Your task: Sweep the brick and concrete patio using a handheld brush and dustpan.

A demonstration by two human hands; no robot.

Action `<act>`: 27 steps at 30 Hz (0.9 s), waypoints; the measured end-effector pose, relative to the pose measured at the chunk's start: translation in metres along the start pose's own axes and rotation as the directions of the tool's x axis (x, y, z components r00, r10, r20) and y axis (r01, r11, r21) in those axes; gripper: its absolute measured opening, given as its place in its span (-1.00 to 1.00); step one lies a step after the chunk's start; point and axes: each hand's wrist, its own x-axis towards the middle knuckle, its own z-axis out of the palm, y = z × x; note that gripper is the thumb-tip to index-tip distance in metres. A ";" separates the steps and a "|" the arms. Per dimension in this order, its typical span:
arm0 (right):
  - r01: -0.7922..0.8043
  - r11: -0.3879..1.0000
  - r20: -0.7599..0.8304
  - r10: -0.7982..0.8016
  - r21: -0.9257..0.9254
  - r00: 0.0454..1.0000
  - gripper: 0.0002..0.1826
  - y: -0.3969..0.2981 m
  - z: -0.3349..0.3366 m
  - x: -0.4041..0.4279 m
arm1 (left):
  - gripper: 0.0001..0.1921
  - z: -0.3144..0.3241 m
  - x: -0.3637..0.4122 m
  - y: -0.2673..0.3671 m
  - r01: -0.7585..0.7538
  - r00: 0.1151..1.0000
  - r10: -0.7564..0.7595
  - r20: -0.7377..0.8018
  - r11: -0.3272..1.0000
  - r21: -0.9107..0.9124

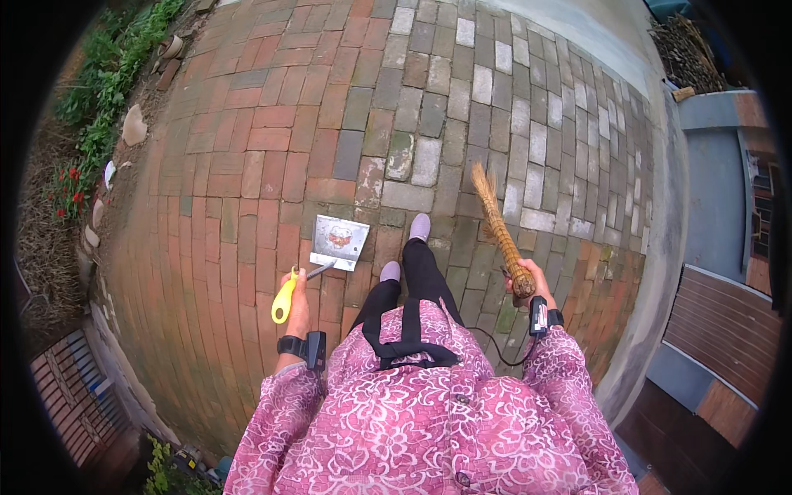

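Note:
My left hand (299, 309) is closed around the yellow plastic handle (284, 300) of a metal dustpan (340, 240). The dustpan's flat pan reaches out ahead of the hand above the brick paving, and a reddish-brown mark shows on its face. In my right hand (537, 281) is a straw hand broom (499, 232), gripped at its thick bound end. Its loose bristle tip points forward, away from me. Dustpan and broom are apart, one on each side of my legs. Whether the pan touches the ground I cannot tell.
Red and grey brick paving (371, 117) spreads around my feet. Green plants (117, 62), red flowers (73, 185) and stones (134, 125) border the left side. A concrete edge (671, 185) and a building wall (711, 192) run along the right. A barred metal gate (74, 396) stands at lower left.

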 end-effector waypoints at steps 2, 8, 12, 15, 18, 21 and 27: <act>0.039 0.993 0.014 -0.041 0.109 0.999 -0.62 -0.023 -0.007 0.023 | -0.72 0.007 0.001 0.031 0.062 0.998 -0.062 -0.005 0.998 -0.034; -0.010 0.995 -0.048 0.015 0.099 0.999 -0.69 -0.074 0.035 0.085 | -0.69 0.007 0.021 0.064 0.077 0.993 -0.073 -0.091 0.996 0.044; -0.116 0.990 0.048 0.120 -0.082 0.992 -0.67 -0.051 0.067 0.113 | -0.70 0.022 0.025 0.082 0.067 0.990 -0.062 -0.130 0.997 0.038; -0.184 0.971 0.120 0.203 -0.151 0.972 -0.66 -0.031 0.121 0.104 | -0.71 0.026 0.041 0.097 0.061 0.990 -0.060 -0.131 0.998 0.000; -0.258 0.936 0.200 0.308 -0.240 0.930 -0.58 -0.048 0.149 0.081 | -0.73 0.036 0.047 0.115 0.050 0.986 -0.044 -0.164 0.998 0.028; -0.189 0.889 0.137 0.267 -0.417 0.954 -0.43 -0.070 0.160 0.071 | -0.75 0.052 0.069 0.139 0.039 0.991 -0.038 -0.127 0.999 0.005; -0.087 0.861 0.154 0.187 -0.500 0.970 -0.28 -0.127 0.204 0.094 | -0.77 0.054 0.122 0.132 0.053 0.993 -0.035 -0.114 0.986 0.160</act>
